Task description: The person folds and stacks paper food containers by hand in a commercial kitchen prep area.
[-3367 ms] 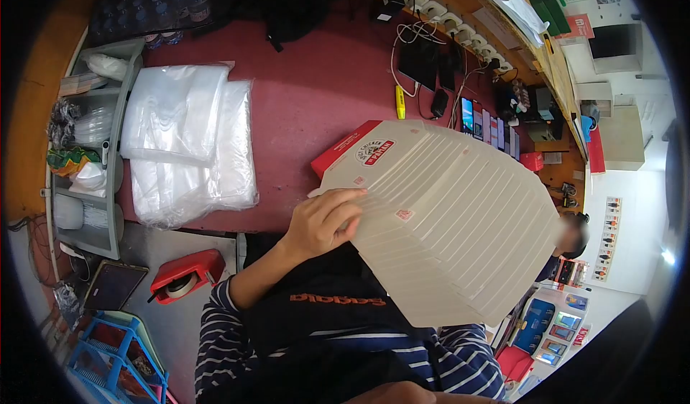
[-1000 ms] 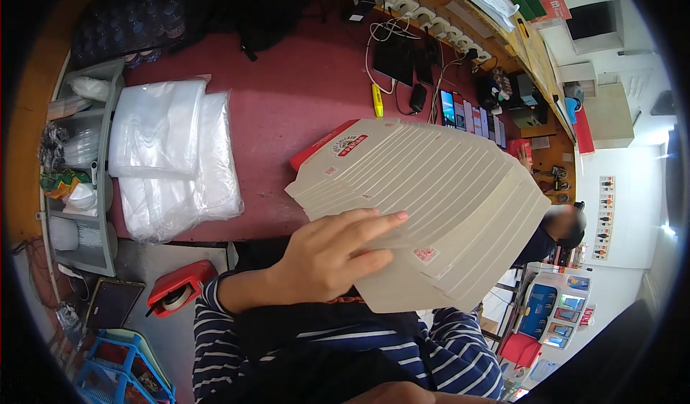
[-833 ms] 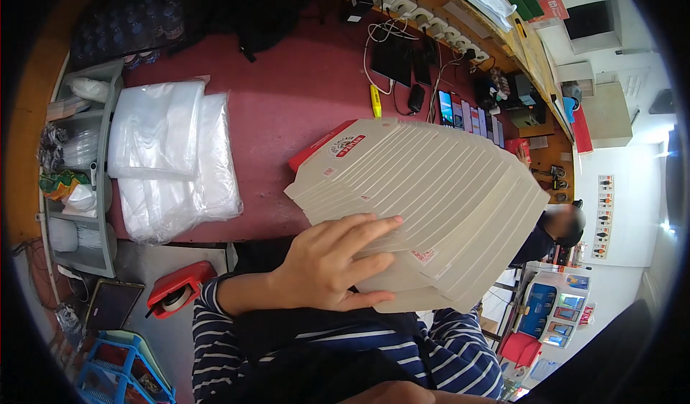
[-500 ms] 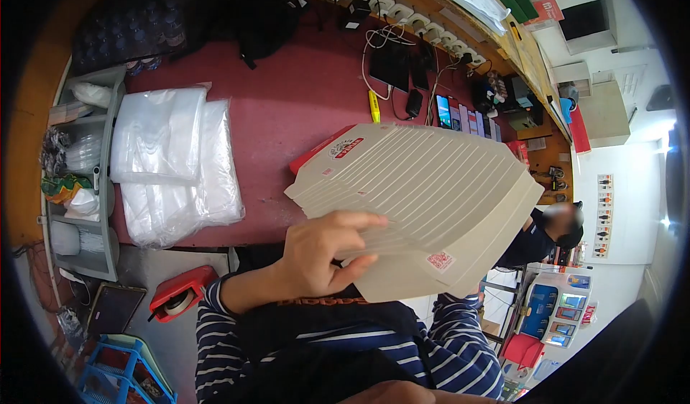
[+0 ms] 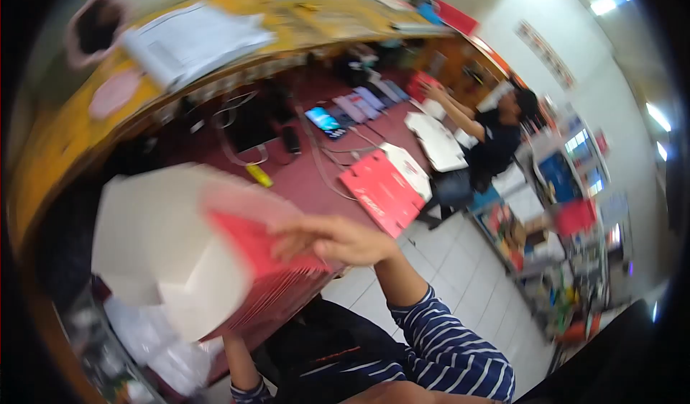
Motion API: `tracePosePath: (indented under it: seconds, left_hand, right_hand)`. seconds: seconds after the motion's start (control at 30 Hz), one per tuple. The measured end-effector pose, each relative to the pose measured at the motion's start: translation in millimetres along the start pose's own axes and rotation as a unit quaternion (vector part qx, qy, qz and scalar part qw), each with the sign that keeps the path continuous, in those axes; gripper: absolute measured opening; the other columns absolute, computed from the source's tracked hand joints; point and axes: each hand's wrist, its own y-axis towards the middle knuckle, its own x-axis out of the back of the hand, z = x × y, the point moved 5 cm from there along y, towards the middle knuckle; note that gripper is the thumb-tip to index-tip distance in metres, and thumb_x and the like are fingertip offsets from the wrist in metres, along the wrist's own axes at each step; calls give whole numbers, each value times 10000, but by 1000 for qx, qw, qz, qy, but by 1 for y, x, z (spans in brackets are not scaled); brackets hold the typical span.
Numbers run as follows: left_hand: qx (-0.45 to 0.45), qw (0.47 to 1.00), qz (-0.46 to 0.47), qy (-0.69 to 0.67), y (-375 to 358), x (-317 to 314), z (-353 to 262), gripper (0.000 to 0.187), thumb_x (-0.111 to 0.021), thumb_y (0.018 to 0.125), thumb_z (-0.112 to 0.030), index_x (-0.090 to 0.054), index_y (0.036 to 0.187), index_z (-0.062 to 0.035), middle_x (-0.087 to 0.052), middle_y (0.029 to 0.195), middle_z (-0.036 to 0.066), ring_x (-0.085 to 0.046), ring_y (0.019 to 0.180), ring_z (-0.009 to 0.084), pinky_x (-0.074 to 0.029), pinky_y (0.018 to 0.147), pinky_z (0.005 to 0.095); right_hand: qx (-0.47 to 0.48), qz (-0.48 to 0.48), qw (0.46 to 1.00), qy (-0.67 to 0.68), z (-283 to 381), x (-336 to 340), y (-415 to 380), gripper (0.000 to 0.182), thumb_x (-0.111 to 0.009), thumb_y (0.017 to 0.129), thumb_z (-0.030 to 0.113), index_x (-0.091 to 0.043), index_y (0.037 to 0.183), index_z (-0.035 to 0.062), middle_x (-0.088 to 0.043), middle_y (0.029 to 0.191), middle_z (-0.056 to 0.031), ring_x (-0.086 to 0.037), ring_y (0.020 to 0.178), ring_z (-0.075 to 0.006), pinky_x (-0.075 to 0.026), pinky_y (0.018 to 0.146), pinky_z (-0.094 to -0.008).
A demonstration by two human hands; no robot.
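Observation:
A thick stack of flat cardboard box blanks, red outside with pale grey-white inner faces, tilts at the left over the table's front edge. Its top sheet is blurred, with pale flaps spread to the left. My right hand reaches across to the red side near the top edge, fingers stretched and somewhat smeared by motion. Below the stack, my left hand shows only around the wrist; its fingers are hidden behind the cardboard. Another red box blank lies on the table's right part, overlapping a white one.
Several phones lie in a row on the red table, among cables and a yellow highlighter. A co-worker handles a red item at the far end. Clear plastic bags lie lower left; papers cover the upper shelf.
My view has swung right. The cardboard has turned from a ribbed grey face to show its red side. My left hand has gone from its face to below it; my right hand has come into view.

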Motion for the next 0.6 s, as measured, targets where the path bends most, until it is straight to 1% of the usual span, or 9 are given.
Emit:
tracePosePath:
  seconds: [0.13,0.2,0.27,0.33,0.4,0.43,0.5,0.57,0.6]
  left_hand:
    - [-6,988,149,-27,29,-120,5,486,-544,749,-266,-432,1141,-2,-466,1151,149,-465,1042,239,-358,886,319]
    - [-13,970,237,-56,31,-220,-3,487,-541,751,-269,-430,1143,-3,-465,1153,149,-464,1043,239,-357,887,320]
    - [-25,935,341,-92,10,-343,-17,488,-538,753,-271,-428,1145,-3,-463,1155,148,-463,1044,238,-356,888,320]
    - [-36,889,440,-117,-37,-466,-38,489,-535,754,-274,-426,1147,-4,-461,1157,147,-462,1045,238,-355,889,321]
    - [-46,846,515,-133,-100,-572,-59,489,-531,756,-276,-424,1149,-5,-460,1159,146,-460,1047,238,-354,890,321]
    - [-52,824,546,-139,-132,-621,-70,490,-530,757,-278,-423,1150,-5,-459,1160,146,-460,1047,238,-353,890,322]
    - [-62,780,609,-130,-192,-697,-90,491,-527,759,-280,-421,1152,-6,-457,1162,145,-459,1049,238,-352,891,322]
    - [-52,720,683,-109,-263,-756,-94,491,-523,761,-283,-419,1154,-7,-456,1164,145,-458,1050,237,-351,892,323]
    - [-42,685,720,-108,-308,-786,-95,492,-522,762,-284,-418,1155,-7,-455,1165,144,-457,1050,237,-351,892,323]
  right_hand:
    - [55,-39,997,45,-8,42,-149,397,-405,864,340,-551,955,-18,-606,841,-127,-604,745,-196,-469,664,-294]
    - [-193,-174,963,77,-44,69,-260,533,-318,868,436,-563,913,-35,-612,750,-132,-606,595,-197,-480,538,-265]
    - [-437,-228,867,67,-75,53,-355,690,-199,838,548,-561,895,-37,-609,681,-150,-596,517,-194,-459,452,-248]
    - [-402,-151,877,214,-95,12,-424,828,-98,770,660,-541,1007,2,-616,738,-161,-602,523,-216,-469,464,-252]
    - [-320,-135,893,288,-76,-13,-473,912,-75,689,748,-448,1161,63,-585,951,-170,-618,674,-247,-487,485,-262]
    - [-304,-169,894,282,-69,-10,-507,912,-75,689,748,-448,1161,63,-585,951,-170,-618,674,-247,-487,485,-262]
    - [-116,-298,861,395,-50,4,-561,971,-93,624,799,-297,1273,107,-460,1172,-155,-565,904,-280,-506,577,-337]
    - [-31,-227,880,416,-61,19,-616,994,-125,600,814,-230,1299,115,-373,1254,-143,-463,1061,-290,-491,670,-415]
    - [17,-246,893,377,-41,22,-638,991,-153,593,818,-212,1305,131,-348,1270,-145,-451,1070,-306,-462,707,-462]
